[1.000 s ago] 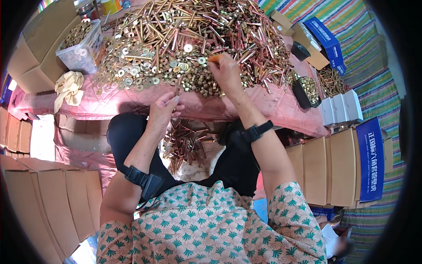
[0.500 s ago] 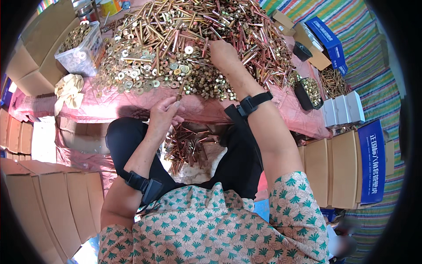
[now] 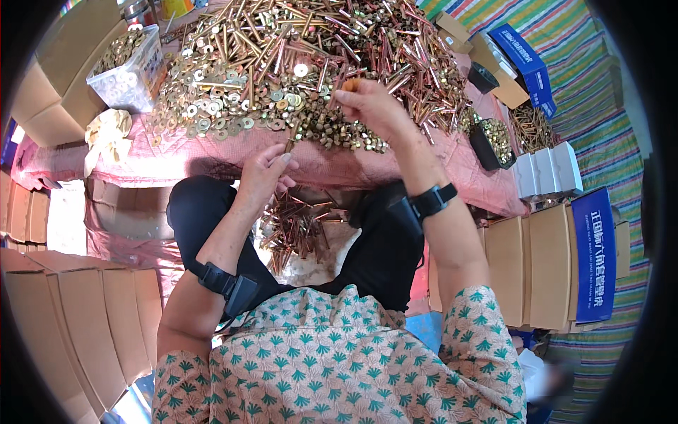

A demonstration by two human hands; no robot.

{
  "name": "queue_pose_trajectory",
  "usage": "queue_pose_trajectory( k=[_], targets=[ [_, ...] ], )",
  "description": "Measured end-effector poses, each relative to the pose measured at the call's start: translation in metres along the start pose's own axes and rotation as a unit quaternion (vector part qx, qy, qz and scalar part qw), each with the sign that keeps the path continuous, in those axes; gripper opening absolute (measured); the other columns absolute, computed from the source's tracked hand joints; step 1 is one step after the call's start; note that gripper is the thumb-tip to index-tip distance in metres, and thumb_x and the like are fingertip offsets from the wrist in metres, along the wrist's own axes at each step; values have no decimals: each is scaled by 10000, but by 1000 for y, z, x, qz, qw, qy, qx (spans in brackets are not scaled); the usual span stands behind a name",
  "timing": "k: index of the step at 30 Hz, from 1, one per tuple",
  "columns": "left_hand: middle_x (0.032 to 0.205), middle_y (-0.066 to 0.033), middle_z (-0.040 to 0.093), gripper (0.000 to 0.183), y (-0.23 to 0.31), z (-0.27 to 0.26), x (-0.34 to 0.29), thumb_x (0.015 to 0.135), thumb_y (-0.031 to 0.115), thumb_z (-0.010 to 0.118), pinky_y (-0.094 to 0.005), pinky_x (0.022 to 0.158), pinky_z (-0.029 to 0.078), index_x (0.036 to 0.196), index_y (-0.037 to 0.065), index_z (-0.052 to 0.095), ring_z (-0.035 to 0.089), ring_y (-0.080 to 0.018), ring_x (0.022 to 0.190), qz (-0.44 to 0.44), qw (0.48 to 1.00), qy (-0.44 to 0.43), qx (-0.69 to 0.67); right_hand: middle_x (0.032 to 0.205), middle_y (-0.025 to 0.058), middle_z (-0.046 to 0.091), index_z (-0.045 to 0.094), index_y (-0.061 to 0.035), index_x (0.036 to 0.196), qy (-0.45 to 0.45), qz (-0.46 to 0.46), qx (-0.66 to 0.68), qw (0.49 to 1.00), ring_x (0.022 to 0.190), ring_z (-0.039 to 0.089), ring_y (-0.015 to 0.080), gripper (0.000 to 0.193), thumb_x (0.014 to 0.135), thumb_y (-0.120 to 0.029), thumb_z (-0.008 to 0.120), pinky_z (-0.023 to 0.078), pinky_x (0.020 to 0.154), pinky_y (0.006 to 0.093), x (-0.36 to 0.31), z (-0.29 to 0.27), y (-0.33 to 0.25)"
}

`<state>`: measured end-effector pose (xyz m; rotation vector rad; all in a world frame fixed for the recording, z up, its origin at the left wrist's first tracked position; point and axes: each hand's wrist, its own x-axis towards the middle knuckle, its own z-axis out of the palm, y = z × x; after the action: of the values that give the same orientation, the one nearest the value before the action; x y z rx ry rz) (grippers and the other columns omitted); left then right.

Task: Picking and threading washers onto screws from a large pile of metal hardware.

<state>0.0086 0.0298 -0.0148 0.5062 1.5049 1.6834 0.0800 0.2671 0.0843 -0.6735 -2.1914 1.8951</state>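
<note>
My left hand (image 3: 267,173) is closed in a pinch just off the table's front edge. From its fingertips a thin brass-coloured bolt (image 3: 292,136) points up toward the pile. My right hand (image 3: 378,109) hovers over the front of the heap, thumb and fingers pressed together. A short reddish metal sleeve (image 3: 337,92) shows at its fingertips, partly blurred against the parts behind. Below that hand lie many small brass-coloured nuts (image 3: 339,131). Flat round washers (image 3: 212,116) spread to the left, and long metal sleeves and bolts (image 3: 282,35) heap up behind.
A clear plastic tub (image 3: 131,78) of washers and a crumpled cloth (image 3: 108,134) sit at the left. On the right stand a black tray (image 3: 492,147) of nuts, white boxes (image 3: 547,173) and cardboard cartons (image 3: 526,272). More bolts (image 3: 296,233) lie below, between my knees.
My right hand has drawn back from the heap, toward me and slightly right, with the reddish sleeve at its fingertips. The left hand stays nearly in place, still pinching the bolt.
</note>
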Motion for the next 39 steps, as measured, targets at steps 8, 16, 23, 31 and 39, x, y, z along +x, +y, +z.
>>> queue_pose_trajectory(
  k=[8,16,23,31,39],
  targets=[
    [923,-88,675,392,-6,-2,2,954,214,564,-184,532,457,1276,-8,538,588,-76,595,13,999,-11,27,768,-2,579,586,-42,916,-54,-2,264,963,619,529,80,104,913,-134,633,451,560,219,-16,45,37],
    [848,-74,674,346,-8,-1,1,933,147,588,-177,492,431,1237,-18,565,559,-60,556,64,995,6,80,779,17,598,583,-42,883,-31,16,219,975,619,530,87,98,912,-124,629,453,564,229,-22,45,39],
    [789,-50,650,266,-15,-3,2,924,106,596,-176,474,416,1163,-11,607,512,-50,523,92,992,-16,80,775,10,585,597,-21,949,-44,20,178,983,634,525,83,108,905,-112,634,451,580,221,-29,45,44],
    [812,-53,660,247,-15,-4,3,933,105,580,-173,477,417,1145,-20,602,515,-50,531,66,993,-23,100,801,-10,561,610,-27,1059,-99,-11,161,982,647,494,74,173,900,-88,639,430,599,208,-35,31,35],
    [870,-59,663,357,1,2,-1,918,181,626,-192,565,455,1190,-43,570,579,-80,624,39,994,-7,-100,783,-33,583,635,-34,1053,-76,35,173,981,639,505,52,169,901,-107,641,413,566,190,-37,48,52]
  ],
)
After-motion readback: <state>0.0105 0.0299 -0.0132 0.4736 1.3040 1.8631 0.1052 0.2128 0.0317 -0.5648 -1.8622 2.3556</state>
